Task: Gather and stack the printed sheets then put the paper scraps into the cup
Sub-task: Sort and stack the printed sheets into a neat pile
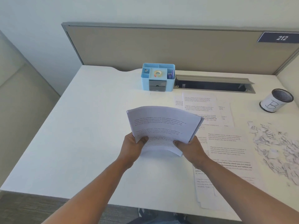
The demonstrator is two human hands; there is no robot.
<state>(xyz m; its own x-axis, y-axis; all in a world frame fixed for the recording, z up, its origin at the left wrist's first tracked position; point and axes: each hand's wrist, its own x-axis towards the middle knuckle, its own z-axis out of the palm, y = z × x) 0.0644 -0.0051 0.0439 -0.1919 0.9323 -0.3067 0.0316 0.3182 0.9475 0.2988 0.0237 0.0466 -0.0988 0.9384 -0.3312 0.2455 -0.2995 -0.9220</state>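
A thick stack of printed sheets (161, 125) is held above the middle of the white desk (90, 126), bowed upward. My left hand (131, 146) grips its near left corner, thumb on top. My right hand (191, 148) grips the near right corner the same way. More printed sheets (226, 147) lie loose and overlapping on the desk to the right. A heap of white paper scraps (275, 147) spreads near the right edge. The cup (275, 100), a black mesh pot wrapped in white paper marked "B", stands at the far right.
A light blue desk organizer (158, 77) with a tape roll stands at the back centre. Beside it an open cable tray (213, 84) is cut into the desk. A beige partition (161, 46) with a "212" sign closes the back. The desk's front edge lies near my forearms.
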